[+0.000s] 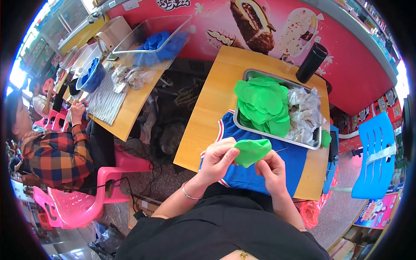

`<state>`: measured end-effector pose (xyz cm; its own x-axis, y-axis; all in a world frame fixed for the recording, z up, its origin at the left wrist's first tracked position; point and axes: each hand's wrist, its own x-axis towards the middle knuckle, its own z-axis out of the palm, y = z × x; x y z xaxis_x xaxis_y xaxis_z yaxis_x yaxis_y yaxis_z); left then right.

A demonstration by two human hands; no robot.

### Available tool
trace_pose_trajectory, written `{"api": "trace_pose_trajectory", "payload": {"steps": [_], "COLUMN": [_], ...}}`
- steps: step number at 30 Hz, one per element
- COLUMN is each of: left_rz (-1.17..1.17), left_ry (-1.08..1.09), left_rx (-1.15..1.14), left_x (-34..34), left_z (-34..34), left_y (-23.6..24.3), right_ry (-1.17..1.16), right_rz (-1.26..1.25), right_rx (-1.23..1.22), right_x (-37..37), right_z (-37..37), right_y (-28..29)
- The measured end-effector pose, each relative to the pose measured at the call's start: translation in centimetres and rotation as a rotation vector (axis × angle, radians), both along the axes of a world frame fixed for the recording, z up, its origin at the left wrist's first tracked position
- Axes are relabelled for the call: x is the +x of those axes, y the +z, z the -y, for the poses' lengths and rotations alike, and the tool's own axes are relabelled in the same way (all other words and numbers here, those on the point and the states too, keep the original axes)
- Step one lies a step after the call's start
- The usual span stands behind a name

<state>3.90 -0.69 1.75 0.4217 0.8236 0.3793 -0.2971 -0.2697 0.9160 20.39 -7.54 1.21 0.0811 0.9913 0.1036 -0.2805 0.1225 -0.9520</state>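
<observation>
A folded green cloth piece is held up above the near side of the wooden table. My left hand pinches its left end between thumb and fingers. My right hand is closed at the lower right edge of the cloth; its fingertips press together, and anything small between them cannot be made out. Under both hands lies a blue garment with red and white trim. Just beyond the right hand, a thin line like a needle shows against the blue. Farther back, similar green pieces are heaped in a metal tray.
Crumpled clear plastic bags fill the tray's right side. A black tumbler stands behind it. At right is a blue chair. Left, a person in a plaid shirt sits by another table with a blue tub.
</observation>
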Motion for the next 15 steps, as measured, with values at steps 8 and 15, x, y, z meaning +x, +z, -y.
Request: {"api": "trace_pose_trajectory", "payload": {"steps": [8, 15], "left_rz": [-0.191, -0.100], "left_ry": [0.072, 0.027], "left_rx": [0.199, 0.130], "left_x": [0.2, 0.6], "left_z": [0.0, 0.5], "left_y": [1.2, 0.4], "right_ry": [-0.031, 0.009], "right_rz": [0.355, -0.062], "right_rx": [-0.036, -0.111], "right_x": [0.8, 0.7], "right_z": [0.3, 0.6], "right_y": [0.4, -0.5]}}
